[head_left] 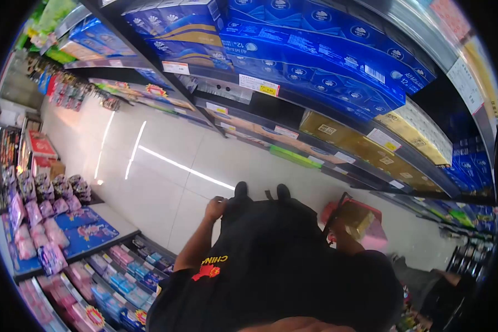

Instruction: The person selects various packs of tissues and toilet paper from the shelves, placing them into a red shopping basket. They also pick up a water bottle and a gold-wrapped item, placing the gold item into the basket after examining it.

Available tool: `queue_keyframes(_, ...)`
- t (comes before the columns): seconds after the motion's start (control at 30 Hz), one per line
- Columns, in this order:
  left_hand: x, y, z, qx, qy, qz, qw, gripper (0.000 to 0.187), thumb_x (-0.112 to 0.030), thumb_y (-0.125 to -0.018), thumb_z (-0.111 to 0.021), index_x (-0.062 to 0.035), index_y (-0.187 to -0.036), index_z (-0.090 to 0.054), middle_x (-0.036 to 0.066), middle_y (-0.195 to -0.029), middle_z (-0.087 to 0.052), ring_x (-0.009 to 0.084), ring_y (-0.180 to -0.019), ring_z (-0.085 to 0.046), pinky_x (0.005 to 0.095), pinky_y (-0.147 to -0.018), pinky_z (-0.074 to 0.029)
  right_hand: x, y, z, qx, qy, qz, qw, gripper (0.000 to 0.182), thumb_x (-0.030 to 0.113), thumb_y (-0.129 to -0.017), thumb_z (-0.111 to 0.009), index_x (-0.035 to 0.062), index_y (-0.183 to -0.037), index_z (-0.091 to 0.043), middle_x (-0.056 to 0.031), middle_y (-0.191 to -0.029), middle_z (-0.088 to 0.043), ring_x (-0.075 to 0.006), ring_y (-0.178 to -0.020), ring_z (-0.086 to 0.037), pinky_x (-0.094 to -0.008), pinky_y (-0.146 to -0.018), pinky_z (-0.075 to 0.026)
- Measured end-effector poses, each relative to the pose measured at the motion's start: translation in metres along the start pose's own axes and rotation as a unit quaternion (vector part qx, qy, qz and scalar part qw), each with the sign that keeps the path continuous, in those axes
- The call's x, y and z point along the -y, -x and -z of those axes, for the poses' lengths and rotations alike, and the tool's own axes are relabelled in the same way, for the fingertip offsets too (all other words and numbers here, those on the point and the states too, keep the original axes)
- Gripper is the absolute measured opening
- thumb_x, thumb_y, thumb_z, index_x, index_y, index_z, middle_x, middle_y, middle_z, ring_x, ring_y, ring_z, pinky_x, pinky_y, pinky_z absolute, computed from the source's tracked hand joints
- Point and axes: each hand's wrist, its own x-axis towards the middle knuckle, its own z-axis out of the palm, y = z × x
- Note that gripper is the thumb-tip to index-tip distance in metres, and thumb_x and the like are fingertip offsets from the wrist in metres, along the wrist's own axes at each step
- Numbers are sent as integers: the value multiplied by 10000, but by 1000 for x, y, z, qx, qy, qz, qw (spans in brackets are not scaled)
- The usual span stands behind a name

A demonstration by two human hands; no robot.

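Observation:
My left hand hangs beside my left thigh, its fingers loosely curled, with no object visible in it. My right hand is low on my right side, closed around the dark handle of a red shopping basket. Inside the basket lies a gold box with a pink item next to it. My forearm partly hides the right hand's fingers. Both my dark shoes stand on the floor before the shelf.
A shelf rack ahead holds blue tissue packs and gold packs, with price tags along its edges. Behind me on the left is a display of pink bags and small boxes. Another person is at the lower right. Pale floor tiles run between.

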Motion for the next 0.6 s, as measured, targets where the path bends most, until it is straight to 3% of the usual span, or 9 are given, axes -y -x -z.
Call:
queue_keyframes(0.1, -10, -24, 51, 16, 68, 46, 996, 471, -389, -869, -634, 25, -1095, -647, 171, -793, -688, 229, -652, -677, 362, -619, -540, -8, -3, -36, 82, 1, -35, 996, 393, 389, -862, -547, 37, -928, -710, -187, -843, -713, -313, -763, -715, -438, -693, -562)
queue_keyframes(0.27, -19, -50, 106, 64, 100, 88, 989, 391, -332, -873, -656, 6, -1068, -642, 74, -722, -639, 153, -569, -616, 292, -483, -489, 14, 47, -116, -65, 22, 34, 997, 560, 490, -778, -697, 53, -1116, -607, -208, -944, -682, -348, -934, -675, -458, -798, -535)
queue_keyframes(0.3, -19, -54, 107, 79, 85, 89, 989, 384, -329, -874, -653, 2, -1068, -641, 76, -734, -641, 156, -574, -618, 290, -482, -489, 27, 65, -121, -34, 71, 44, 996, 599, 551, -796, -648, 85, -1165, -582, -203, -954, -680, -370, -904, -677, -473, -786, -536)
queue_keyframes(0.37, -15, -60, 107, 117, 44, 85, 988, 370, -322, -877, -646, -6, -1068, -640, 81, -757, -646, 161, -582, -624, 286, -478, -489, 50, 103, -129, -8, 169, 141, 975, 581, 673, -817, -525, 139, -977, -688, -178, -820, -683, -358, -859, -678, -484, -743, -524)
queue_keyframes(0.4, -5, -68, 104, 144, 36, 79, 986, 370, -314, -873, -642, -15, -1091, -632, 90, -786, -652, 168, -605, -634, 294, -489, -496, 56, 119, -142, -39, 110, 163, 980, 566, 648, -844, -501, 123, -871, -710, -145, -759, -674, -342, -831, -680, -498, -716, -509)
queue_keyframes(0.43, -13, -68, 105, 169, 16, 76, 983, 372, -310, -872, -637, -18, -1101, -628, 94, -806, -653, 170, -624, -637, 302, -506, -503, 63, 128, -149, 22, -6, 82, 996, 525, 608, -880, -485, 134, -887, -709, -122, -758, -671, -338, -786, -673, -511, -709, -500)
queue_keyframes(0.47, -23, -64, 107, 194, -5, 74, 978, 374, -305, -870, -632, -20, -1111, -624, 98, -825, -654, 173, -642, -641, 309, -522, -510, 60, 125, -168, 29, 54, 179, 982, 432, 530, -908, -505, 149, -905, -709, -110, -773, -679, -336, -794, -676, -496, -699, -508)
queue_keyframes(0.53, -39, -63, 108, 219, -47, 32, 974, 369, -301, -869, -623, -23, -1112, -619, 103, -846, -654, 173, -656, -641, 315, -536, -509, 57, 137, -188, 27, -11, 180, 983, 306, 408, -928, -522, 164, -903, -705, -94, -798, -691, -332, -784, -679, -436, -654, -531)
queue_keyframes(0.6, -55, -65, 109, 230, -68, 19, 971, 362, -295, -869, -618, -28, -1113, -612, 102, -854, -651, 168, -659, -636, 316, -538, -502, 62, 152, -187, 67, -170, 129, 975, 480, 535, -851, -575, 84, -862, -738, -111, -775, -709, -260, -749, -689, -384, -728, -534)
